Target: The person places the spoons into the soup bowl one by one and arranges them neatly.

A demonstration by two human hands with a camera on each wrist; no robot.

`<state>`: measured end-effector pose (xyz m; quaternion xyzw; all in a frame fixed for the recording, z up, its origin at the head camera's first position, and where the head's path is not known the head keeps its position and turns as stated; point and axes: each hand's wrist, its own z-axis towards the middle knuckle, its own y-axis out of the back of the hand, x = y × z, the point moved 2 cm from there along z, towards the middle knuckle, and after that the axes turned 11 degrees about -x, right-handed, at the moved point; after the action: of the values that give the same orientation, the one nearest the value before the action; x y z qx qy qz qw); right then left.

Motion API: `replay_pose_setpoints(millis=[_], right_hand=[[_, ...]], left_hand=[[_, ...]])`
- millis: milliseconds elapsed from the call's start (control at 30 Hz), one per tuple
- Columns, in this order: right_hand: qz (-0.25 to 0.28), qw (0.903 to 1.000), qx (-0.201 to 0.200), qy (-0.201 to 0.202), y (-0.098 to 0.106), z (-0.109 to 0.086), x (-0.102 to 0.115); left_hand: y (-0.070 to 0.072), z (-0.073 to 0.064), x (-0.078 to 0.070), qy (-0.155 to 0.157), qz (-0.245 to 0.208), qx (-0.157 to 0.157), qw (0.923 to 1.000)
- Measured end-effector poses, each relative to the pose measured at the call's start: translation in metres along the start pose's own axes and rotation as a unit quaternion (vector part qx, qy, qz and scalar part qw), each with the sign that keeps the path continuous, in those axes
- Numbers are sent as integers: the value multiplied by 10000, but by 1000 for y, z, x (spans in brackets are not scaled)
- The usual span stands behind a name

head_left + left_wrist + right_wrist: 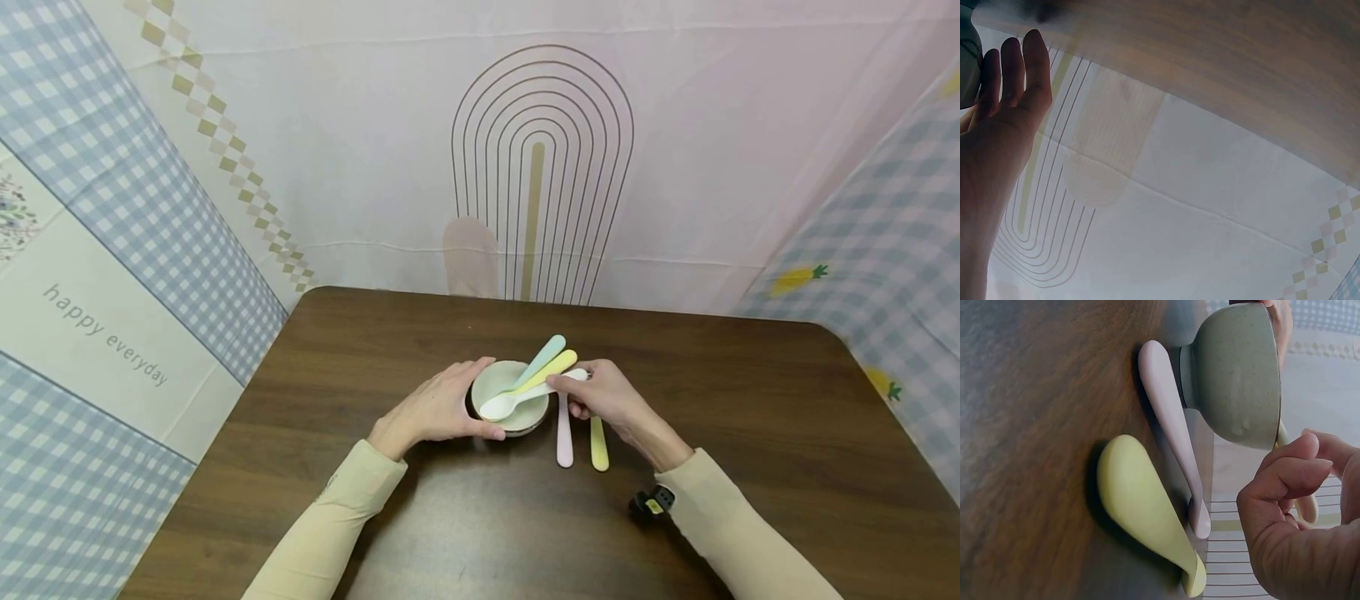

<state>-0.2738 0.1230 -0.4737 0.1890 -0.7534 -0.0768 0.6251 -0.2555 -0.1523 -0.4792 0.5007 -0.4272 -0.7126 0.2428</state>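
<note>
A small pale green bowl [489, 379] stands upright on the table. My left hand [442, 404] holds it from the left, thumb on the near side and fingers along the far side. In the left wrist view, the left fingers [1037, 69] lie against the bowl's wall. My right hand [603, 392] pinches a white spoon [534, 395] by its handle, with the spoon's head over the bowl. A mint green spoon [546, 357] and a yellow spoon [558, 363] lean in the bowl, handles past its rim at the back right. Curled fingers show in the right wrist view.
Right of the bowl a pink spoon [1169, 412] and a second yellow spoon [1138, 494] lie on the brown wooden table [480, 533], handles toward me. The right hand partly covers them in the head view. A patterned cloth [360, 150] hangs behind the table.
</note>
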Motion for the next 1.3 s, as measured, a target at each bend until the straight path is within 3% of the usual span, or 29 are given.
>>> replay_pose_setpoints(millis=[367, 733, 1033, 1300], right_hand=[[-56, 9998, -17, -178, 9, -7, -7], [-474, 9982, -289, -227, 20, -23, -10], [-931, 9950, -347, 126, 26, -35, -10], [-1701, 9825, -634, 424, 29, -41, -12]], left_hand=[[-1, -2, 1, -39, -7, -58, 10000], [-1, -2, 0, -65, -35, -61, 10000], [-1, -1, 0, -88, -4, -33, 10000], [0, 0, 0, -87, 31, -2, 10000]])
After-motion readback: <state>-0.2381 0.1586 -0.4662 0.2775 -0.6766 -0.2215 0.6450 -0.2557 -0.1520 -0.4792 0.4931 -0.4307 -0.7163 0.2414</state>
